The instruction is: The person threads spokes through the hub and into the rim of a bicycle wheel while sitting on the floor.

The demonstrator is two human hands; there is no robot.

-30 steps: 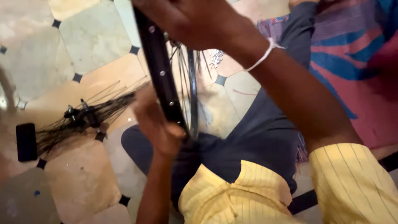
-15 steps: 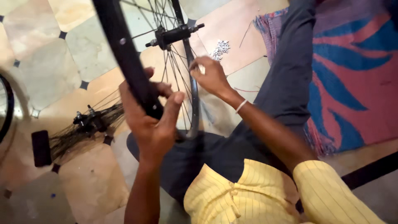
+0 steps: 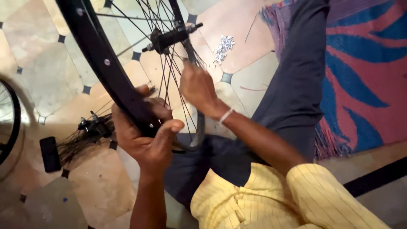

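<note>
The left hand (image 3: pixel 146 138) is wrapped around the black rim (image 3: pixel 106 68) of a bicycle wheel, fingers curled over its outer edge and thumb pressed up on the inner side. The right hand (image 3: pixel 197 89), with a white band at the wrist, sits among the spokes (image 3: pixel 169 80) just below the hub, its fingers drawn together as if pinching a spoke, though the fingertips are hidden behind the hand and the grip cannot be made out for sure.

The wheel stands nearly upright over the person's lap, running from the hands up to 12 o'clock and out of view. Its rim is matt black with small round holes along the side; thin dark spokes fan out from a black hub (image 3: pixel 169 38) with an axle stub sticking out at each end.

At 1 o'clock from the right hand, a small heap of silvery nipples (image 3: pixel 224 44) lies on the tiled floor (image 3: pixel 46 55). At 9 o'clock from the left hand lies a second hub with loose spokes (image 3: pixel 87 127), beside a flat black block (image 3: pixel 50 153). Part of another wheel (image 3: pixel 10 123) shows at the left edge. A red and blue mat (image 3: pixel 364 76) lies at 3 o'clock.
</note>
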